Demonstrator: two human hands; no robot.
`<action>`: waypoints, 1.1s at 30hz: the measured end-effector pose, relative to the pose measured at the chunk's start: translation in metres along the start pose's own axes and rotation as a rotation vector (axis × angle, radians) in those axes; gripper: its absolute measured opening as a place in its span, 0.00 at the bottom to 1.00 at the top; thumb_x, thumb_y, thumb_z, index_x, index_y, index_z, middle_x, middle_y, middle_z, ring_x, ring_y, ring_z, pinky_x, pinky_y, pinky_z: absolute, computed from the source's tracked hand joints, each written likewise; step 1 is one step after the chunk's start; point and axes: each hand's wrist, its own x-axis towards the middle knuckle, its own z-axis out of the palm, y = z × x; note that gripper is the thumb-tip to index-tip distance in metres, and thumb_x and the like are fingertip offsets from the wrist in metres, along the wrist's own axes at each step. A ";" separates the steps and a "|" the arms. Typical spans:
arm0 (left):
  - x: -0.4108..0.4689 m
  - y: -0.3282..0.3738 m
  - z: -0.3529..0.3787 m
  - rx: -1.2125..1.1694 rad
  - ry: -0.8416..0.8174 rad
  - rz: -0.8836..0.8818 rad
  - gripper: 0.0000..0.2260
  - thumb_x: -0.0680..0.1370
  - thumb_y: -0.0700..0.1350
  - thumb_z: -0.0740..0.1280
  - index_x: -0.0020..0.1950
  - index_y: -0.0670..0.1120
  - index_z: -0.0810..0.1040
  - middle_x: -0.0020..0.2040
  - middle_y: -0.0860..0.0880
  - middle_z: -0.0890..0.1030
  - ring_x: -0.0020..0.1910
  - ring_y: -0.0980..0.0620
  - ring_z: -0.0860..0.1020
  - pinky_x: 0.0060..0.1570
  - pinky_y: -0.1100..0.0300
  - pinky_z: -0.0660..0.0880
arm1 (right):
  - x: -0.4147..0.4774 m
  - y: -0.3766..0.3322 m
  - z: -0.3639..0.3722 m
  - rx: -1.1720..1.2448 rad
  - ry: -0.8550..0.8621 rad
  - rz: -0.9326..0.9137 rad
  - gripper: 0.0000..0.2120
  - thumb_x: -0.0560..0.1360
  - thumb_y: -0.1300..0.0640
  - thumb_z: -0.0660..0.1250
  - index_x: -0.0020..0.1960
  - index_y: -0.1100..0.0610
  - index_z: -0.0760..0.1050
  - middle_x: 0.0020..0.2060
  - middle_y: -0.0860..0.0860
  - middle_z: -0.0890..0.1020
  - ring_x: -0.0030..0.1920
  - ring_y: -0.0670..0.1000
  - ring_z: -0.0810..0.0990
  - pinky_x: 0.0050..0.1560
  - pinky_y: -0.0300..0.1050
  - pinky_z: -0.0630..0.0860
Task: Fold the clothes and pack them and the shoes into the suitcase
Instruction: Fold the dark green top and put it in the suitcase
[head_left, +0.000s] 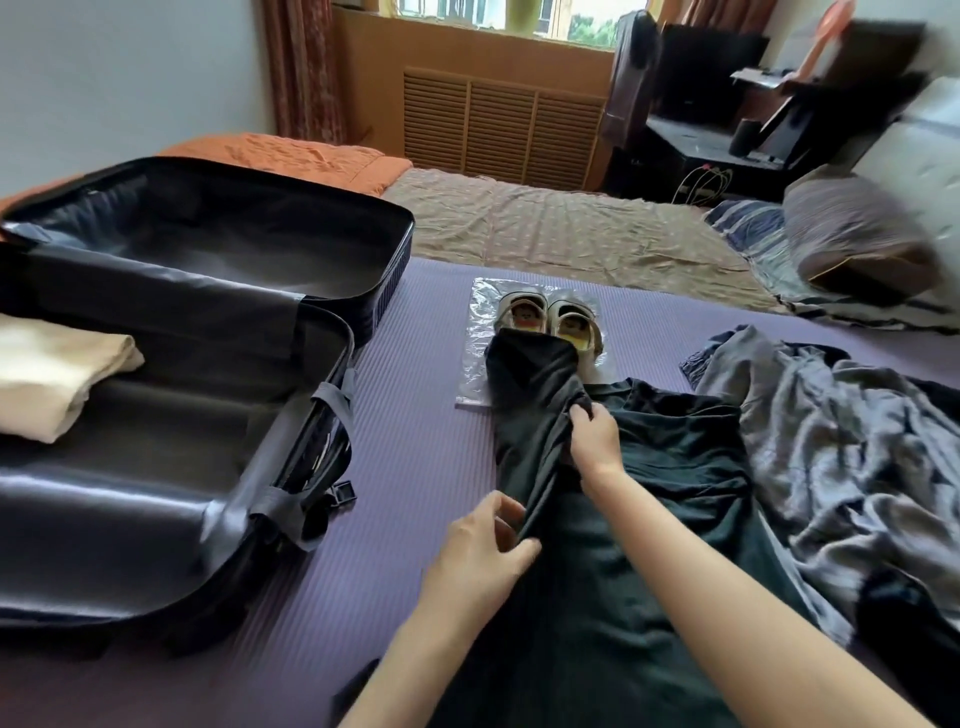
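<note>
- Pinching the shirt's (675, 493) folded edge, the left hand (478, 551) curls thumb and fingers on the cloth.
- Right hand (595, 441) grips the same fold higher up.
- Shirt lies on the mat (405, 441), its sleeve over the shoes (550, 319).
- Suitcase (104, 499) lies open at left, a cream garment (52, 374) inside.

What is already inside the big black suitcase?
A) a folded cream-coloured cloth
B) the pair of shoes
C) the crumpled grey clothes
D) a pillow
A: the folded cream-coloured cloth lies in the open black suitcase, while the pair of beige shoes sits outside on a clear plastic bag, and the left hand and right hand hold the dark green garment.
</note>
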 end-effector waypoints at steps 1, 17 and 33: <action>-0.003 0.004 0.011 -0.002 -0.086 0.004 0.13 0.73 0.50 0.69 0.57 0.53 0.74 0.41 0.56 0.75 0.39 0.55 0.77 0.43 0.59 0.78 | 0.003 0.008 -0.011 -0.073 0.007 0.000 0.08 0.79 0.60 0.58 0.50 0.62 0.73 0.45 0.57 0.78 0.47 0.57 0.76 0.45 0.47 0.71; -0.001 -0.021 0.038 0.678 -0.273 0.288 0.24 0.80 0.51 0.60 0.75 0.55 0.58 0.78 0.53 0.51 0.76 0.54 0.45 0.74 0.58 0.43 | -0.009 0.051 -0.027 -1.175 -0.370 -0.408 0.28 0.81 0.43 0.53 0.77 0.46 0.50 0.78 0.47 0.48 0.77 0.52 0.43 0.73 0.50 0.43; -0.106 -0.047 -0.025 0.487 0.051 0.257 0.23 0.61 0.68 0.56 0.42 0.54 0.77 0.32 0.61 0.71 0.39 0.57 0.73 0.40 0.69 0.65 | -0.176 0.076 -0.088 -0.603 -0.570 -0.618 0.16 0.70 0.56 0.59 0.53 0.44 0.80 0.60 0.40 0.67 0.63 0.41 0.57 0.66 0.29 0.47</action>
